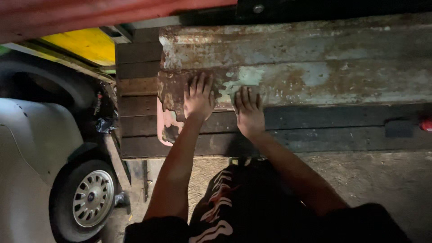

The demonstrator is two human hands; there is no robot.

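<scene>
Rusted metal panel (292, 67): one piece, long, lying lengthwise across dark wooden planks (139, 103). Paint is flaked to bare rust and pale green patches; the worst peeling is at its left end, where pink undercoat shows.

Your left hand (198, 96) lies flat on that peeling left end, fingers spread, palm down. Grip wide, holding nothing; judged as a bracing press to keep the panel from shifting.

Your right hand (249, 112) sits just beside it, fingers together, pressed onto what looks like a small greyish sheet (245, 87) on the panel's lower face. Cannot tell whether the sheet is pinched or only pressed under the fingertips. Both hands are near the panel's lower edge, close together, so force goes into one spot.

Counts: two hands, one panel, one sheet, about five planks visible at the left stack.

Surroundings: one silver car (31, 148) at left with one wheel (92, 198) in view, a yellow surface (85, 45) above it, dirt floor (382, 180) below, and a small red object (426, 124) at the right edge.
</scene>
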